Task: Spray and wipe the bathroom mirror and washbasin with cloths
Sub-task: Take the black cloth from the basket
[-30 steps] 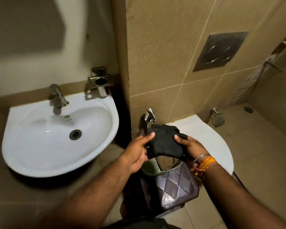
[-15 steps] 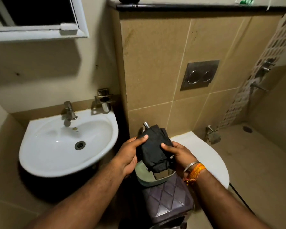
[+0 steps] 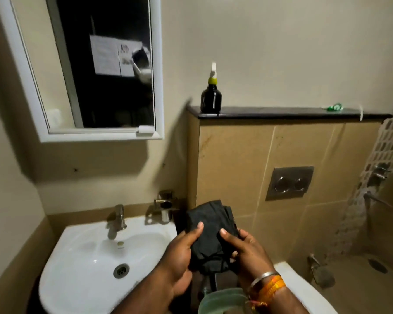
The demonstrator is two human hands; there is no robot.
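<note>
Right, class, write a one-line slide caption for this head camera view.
Both hands, left hand and right hand, hold a folded dark cloth beside the washbasin; spray bottle waits on the ledge.

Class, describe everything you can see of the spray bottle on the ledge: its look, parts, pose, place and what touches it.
The spray bottle is small and round-shouldered, of dark, glossy material that looks like glass or plastic. A yellow collar rings its neck, with a white spray head on top. It stands upright at the left end of the dark ledge, beside the mirror. Only the ledge touches it; neither hand is near.
</note>
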